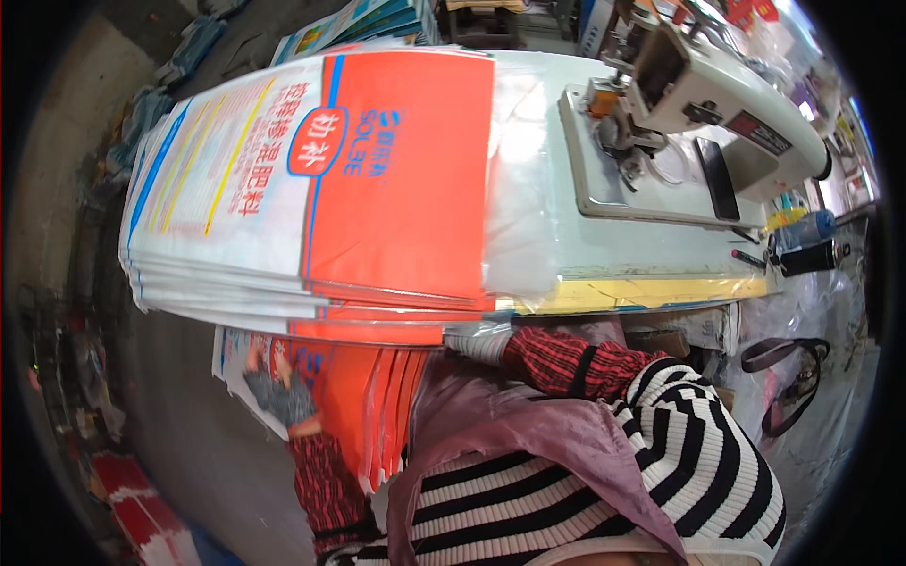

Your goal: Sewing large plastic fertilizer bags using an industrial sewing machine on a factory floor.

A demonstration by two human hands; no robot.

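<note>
A stack of flat orange-and-white packaging bags [406,208] covers the left half of the table, clear plastic liners [519,189] sticking out of their right ends. More orange bags [373,406] hang in a fanned bundle below the table edge, against my lap. My left hand [278,391], in a grey glove with bare fingertips, lies on the white end of this lower bundle, fingers apart. At the near edge of the stack, my right hand [477,341], in a pale grey glove, is closed on a bag's liner end; its fingertips are partly hidden.
A white industrial sewing machine [717,123] stands on the table's right side. Beside it lie a dark red pen [748,258] and a bottle with a blue cap [807,228]. A dark strap [788,382] hangs at the right. Red-and-white bags [137,500] lie on the floor at lower left.
</note>
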